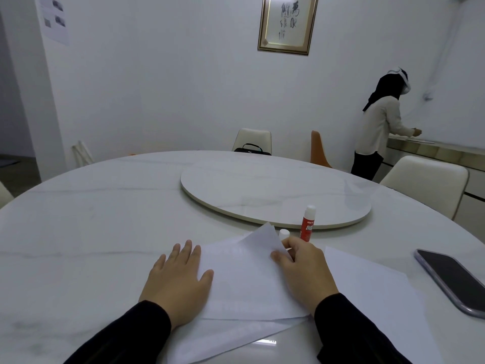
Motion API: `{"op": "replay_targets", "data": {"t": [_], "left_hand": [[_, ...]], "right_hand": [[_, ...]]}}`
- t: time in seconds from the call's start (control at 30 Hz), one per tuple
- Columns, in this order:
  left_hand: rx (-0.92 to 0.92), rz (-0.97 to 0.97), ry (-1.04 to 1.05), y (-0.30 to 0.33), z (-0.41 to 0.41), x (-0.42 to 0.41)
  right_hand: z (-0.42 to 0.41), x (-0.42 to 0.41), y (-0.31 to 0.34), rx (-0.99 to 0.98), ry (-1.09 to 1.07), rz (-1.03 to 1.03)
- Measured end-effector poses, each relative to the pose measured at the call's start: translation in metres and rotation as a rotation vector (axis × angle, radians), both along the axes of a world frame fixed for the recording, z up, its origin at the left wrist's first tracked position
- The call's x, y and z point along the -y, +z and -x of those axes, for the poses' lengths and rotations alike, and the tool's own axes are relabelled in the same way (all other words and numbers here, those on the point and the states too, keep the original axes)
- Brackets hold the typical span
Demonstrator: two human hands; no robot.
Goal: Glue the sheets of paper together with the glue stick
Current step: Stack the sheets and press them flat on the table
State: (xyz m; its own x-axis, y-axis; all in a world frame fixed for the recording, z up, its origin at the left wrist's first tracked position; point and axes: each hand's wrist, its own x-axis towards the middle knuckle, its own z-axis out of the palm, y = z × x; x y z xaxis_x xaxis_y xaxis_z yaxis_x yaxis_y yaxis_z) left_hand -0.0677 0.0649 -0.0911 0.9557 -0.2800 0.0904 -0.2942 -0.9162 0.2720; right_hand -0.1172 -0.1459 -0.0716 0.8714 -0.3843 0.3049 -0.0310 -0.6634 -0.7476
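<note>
White sheets of paper (pixel 244 287) lie stacked on the marble table in front of me. My left hand (pixel 178 279) rests flat on the stack's left edge, fingers spread. My right hand (pixel 301 269) pinches the far corner of the top sheet and lifts it, so the corner curls up. A red and white glue stick (pixel 307 224) stands upright just beyond my right hand, uncapped. Its white cap (pixel 284 233) lies beside it, partly hidden by the lifted corner. Another sheet (pixel 372 290) lies to the right.
A dark phone (pixel 454 279) lies at the right near the table edge. A round turntable (pixel 275 195) fills the table's middle. Chairs stand around the far side, and a person stands at a counter at the far right.
</note>
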Motion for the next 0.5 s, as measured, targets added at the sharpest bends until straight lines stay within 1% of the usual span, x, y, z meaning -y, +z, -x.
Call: {"op": "replay_targets", "data": {"t": [0.1,0.2,0.3,0.4,0.47,0.5], "left_hand": [[-0.025,0.066,0.019,0.002,-0.001,-0.001],[-0.058,0.26,0.07,0.005,-0.004,-0.003],[-0.065,0.423,0.103,0.006,-0.005,-0.006],[-0.072,0.485,0.101,0.005,-0.005,-0.005],[-0.065,0.48,0.097,0.006,-0.006,-0.007],[-0.055,0.452,0.087,0.007,-0.005,-0.007]], "right_hand": [[-0.001,0.001,0.0,0.006,-0.006,-0.032],[-0.002,0.003,0.0,0.007,-0.001,-0.129],[-0.001,0.006,0.002,0.066,-0.022,-0.242],[0.003,0.013,0.006,0.132,-0.037,-0.38],[0.008,0.018,0.011,0.188,-0.033,-0.465],[0.011,0.021,0.015,0.247,-0.039,-0.517]]}}
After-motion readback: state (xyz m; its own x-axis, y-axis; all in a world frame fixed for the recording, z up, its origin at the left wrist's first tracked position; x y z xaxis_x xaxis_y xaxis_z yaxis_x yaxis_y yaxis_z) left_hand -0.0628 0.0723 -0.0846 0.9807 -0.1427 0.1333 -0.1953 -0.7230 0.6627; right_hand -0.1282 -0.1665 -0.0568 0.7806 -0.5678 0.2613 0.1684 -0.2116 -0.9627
